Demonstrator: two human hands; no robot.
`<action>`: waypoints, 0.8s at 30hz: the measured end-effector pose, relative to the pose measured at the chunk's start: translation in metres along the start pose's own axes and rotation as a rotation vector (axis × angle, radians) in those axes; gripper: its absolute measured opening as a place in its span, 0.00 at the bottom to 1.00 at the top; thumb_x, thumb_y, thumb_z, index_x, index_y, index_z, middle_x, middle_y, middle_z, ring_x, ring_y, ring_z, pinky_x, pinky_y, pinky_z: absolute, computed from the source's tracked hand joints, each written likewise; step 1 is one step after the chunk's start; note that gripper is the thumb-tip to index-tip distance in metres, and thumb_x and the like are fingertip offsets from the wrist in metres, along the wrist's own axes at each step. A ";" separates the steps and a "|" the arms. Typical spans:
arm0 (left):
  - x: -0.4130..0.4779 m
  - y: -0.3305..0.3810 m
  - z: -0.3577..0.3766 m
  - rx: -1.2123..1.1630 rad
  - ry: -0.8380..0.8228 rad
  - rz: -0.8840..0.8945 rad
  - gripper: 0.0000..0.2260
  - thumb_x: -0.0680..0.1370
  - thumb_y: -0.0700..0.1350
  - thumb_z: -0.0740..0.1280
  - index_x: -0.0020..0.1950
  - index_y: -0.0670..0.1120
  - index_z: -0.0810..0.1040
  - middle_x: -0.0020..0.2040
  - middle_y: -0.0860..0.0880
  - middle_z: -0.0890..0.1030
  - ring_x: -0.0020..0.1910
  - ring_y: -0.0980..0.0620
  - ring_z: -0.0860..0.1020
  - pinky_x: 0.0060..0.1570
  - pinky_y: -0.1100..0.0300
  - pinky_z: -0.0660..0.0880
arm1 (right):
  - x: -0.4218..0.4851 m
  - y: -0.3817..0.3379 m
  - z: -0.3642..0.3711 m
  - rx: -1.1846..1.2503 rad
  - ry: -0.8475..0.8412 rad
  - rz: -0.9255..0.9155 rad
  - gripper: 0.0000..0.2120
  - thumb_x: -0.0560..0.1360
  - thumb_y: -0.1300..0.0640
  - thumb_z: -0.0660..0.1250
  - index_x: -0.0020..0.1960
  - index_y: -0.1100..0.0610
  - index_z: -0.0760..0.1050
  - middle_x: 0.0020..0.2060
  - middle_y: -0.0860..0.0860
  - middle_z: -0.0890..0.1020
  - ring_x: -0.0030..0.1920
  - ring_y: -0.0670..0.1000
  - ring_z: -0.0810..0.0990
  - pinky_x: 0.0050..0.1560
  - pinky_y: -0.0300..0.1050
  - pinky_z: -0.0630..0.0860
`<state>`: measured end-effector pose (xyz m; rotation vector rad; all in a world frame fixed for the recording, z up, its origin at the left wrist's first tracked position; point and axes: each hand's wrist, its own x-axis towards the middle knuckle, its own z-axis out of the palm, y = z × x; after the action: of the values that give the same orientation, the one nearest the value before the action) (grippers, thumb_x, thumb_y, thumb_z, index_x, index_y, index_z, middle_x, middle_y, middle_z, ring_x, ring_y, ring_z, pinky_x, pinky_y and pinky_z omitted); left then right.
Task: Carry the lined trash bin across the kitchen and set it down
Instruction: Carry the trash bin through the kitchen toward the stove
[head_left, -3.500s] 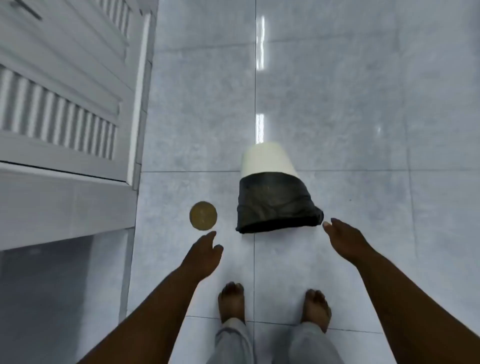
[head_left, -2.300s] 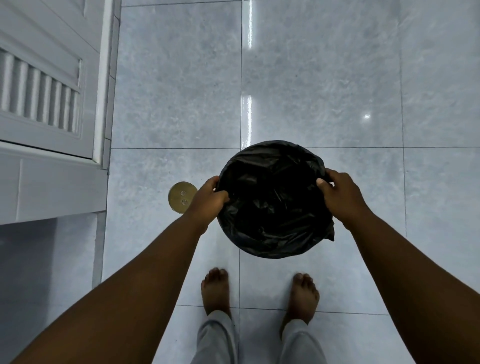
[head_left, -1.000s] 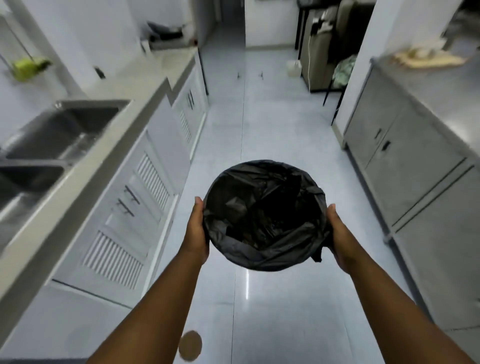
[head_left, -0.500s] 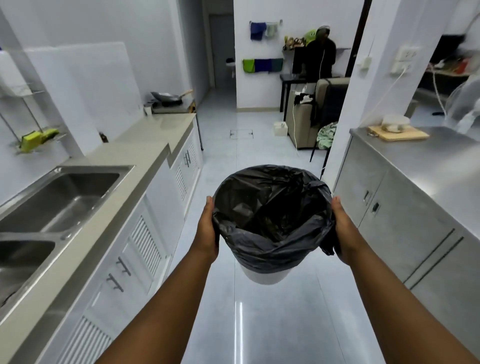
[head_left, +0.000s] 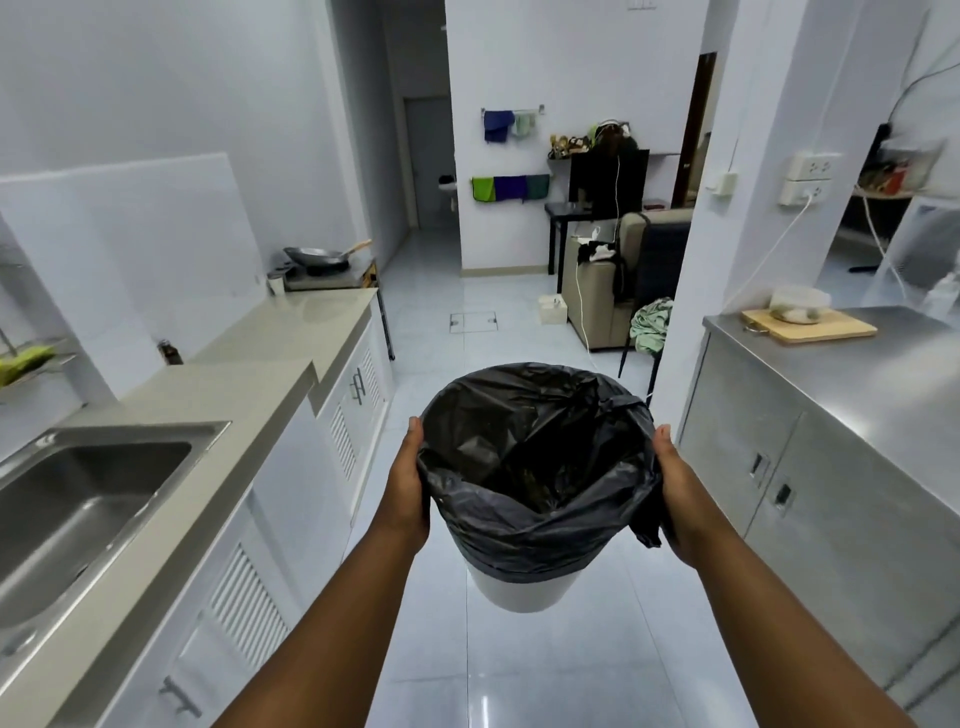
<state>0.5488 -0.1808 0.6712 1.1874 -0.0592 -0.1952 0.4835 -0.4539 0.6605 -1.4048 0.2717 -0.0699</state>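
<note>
A white trash bin (head_left: 519, 592) with a black bag liner (head_left: 535, 530) folded over its rim hangs in the air in front of me, upright and slightly tilted toward me. My left hand (head_left: 408, 486) presses flat against its left side near the rim. My right hand (head_left: 675, 499) grips the right side over the liner. The bag's inside looks dark and crumpled.
A grey counter (head_left: 234, 384) with a steel sink (head_left: 78, 499) and white louvred cabinets runs along my left. Steel cabinets (head_left: 810, 467) with a cutting board (head_left: 808, 326) stand on my right. A tiled floor aisle (head_left: 467, 332) leads ahead to a sofa (head_left: 602, 291) and a desk.
I picked the bin up off the floor with both hands and raised it. My view lifted from the floor to the aisle, and the bin now sits slightly lower in view.
</note>
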 end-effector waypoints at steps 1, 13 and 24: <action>0.017 0.000 0.004 -0.001 0.007 0.000 0.24 0.81 0.63 0.53 0.64 0.51 0.80 0.63 0.46 0.82 0.65 0.45 0.78 0.69 0.46 0.70 | 0.019 -0.003 -0.003 -0.005 -0.002 -0.019 0.28 0.75 0.29 0.51 0.59 0.42 0.81 0.53 0.49 0.88 0.67 0.67 0.76 0.70 0.73 0.64; 0.200 -0.005 0.062 -0.036 0.104 0.021 0.22 0.81 0.62 0.54 0.60 0.52 0.82 0.58 0.50 0.85 0.62 0.47 0.79 0.67 0.48 0.71 | 0.225 -0.039 -0.048 -0.052 -0.078 -0.008 0.37 0.72 0.24 0.52 0.69 0.45 0.77 0.62 0.53 0.85 0.55 0.53 0.84 0.41 0.45 0.78; 0.364 -0.007 0.040 -0.080 0.110 0.032 0.25 0.80 0.62 0.54 0.66 0.50 0.79 0.62 0.47 0.83 0.65 0.46 0.78 0.69 0.46 0.70 | 0.388 -0.052 -0.029 -0.062 -0.107 0.000 0.38 0.72 0.25 0.53 0.70 0.48 0.76 0.63 0.51 0.84 0.63 0.52 0.81 0.60 0.54 0.77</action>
<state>0.8990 -0.2863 0.6595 1.1145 0.0258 -0.1028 0.8583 -0.5713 0.6504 -1.4652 0.1863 0.0143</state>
